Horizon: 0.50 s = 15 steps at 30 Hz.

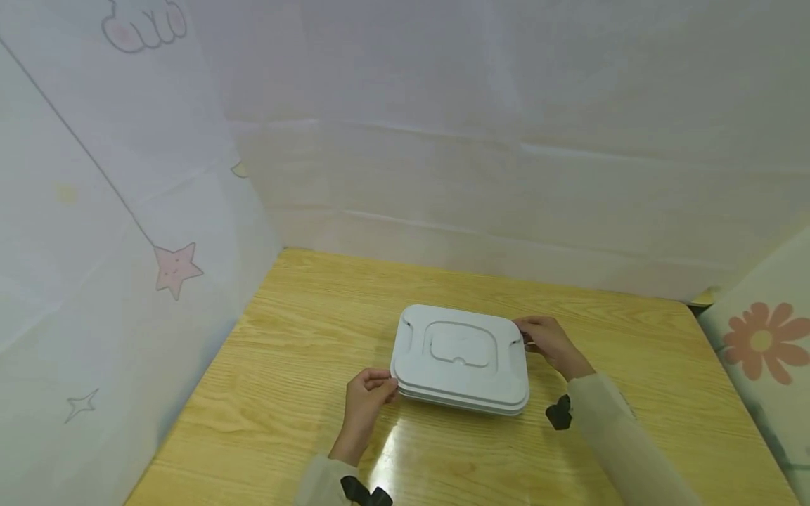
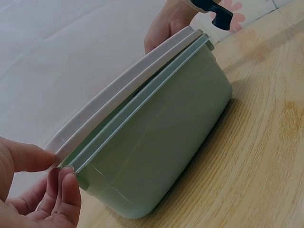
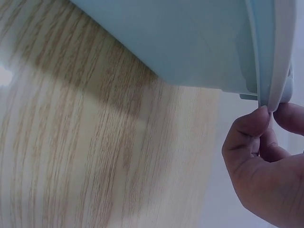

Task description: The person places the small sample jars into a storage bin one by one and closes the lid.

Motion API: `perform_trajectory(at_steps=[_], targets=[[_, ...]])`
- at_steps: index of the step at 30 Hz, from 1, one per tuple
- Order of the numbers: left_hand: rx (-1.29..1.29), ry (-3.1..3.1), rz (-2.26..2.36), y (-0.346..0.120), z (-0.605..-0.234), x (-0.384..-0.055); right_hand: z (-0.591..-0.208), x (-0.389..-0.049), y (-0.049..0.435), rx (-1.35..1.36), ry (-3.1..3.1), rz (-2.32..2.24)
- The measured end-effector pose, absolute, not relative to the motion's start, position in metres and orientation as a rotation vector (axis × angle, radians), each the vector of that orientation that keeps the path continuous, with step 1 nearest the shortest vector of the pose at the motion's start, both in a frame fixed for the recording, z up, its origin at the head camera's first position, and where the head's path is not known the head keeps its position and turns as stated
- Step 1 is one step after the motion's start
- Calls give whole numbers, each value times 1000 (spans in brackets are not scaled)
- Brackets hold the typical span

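A white lid (image 1: 458,355) with rounded corners lies over a pale green plastic storage box (image 2: 156,128) on the table. In the left wrist view a narrow gap runs between lid and box rim along the side. My left hand (image 1: 367,404) pinches the lid's edge at the near left corner, thumb and fingertips right at the rim. At the far right corner my right hand (image 1: 549,342) pinches the lid's edge, as the right wrist view shows from close up. The inside of the box is hidden under the lid.
The box stands on a wood-grain table (image 1: 285,337). Pale printed sheets (image 1: 443,176) hang behind the table and along its sides. A black strap piece (image 1: 560,413) sits by the right sleeve, and another black strap (image 1: 367,492) by the left sleeve.
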<state>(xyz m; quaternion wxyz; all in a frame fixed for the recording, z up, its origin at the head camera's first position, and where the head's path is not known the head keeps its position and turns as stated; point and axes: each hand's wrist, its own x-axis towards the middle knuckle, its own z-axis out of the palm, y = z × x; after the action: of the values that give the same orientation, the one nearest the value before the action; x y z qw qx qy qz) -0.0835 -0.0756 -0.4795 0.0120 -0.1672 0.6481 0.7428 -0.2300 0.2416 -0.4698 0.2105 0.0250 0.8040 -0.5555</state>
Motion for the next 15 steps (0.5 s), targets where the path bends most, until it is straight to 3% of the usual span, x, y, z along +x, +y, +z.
perform_trajectory(at_steps=[15], targets=[[-566, 2021, 2303, -73, -481, -82, -474, -230, 241, 96, 2256, -1526]])
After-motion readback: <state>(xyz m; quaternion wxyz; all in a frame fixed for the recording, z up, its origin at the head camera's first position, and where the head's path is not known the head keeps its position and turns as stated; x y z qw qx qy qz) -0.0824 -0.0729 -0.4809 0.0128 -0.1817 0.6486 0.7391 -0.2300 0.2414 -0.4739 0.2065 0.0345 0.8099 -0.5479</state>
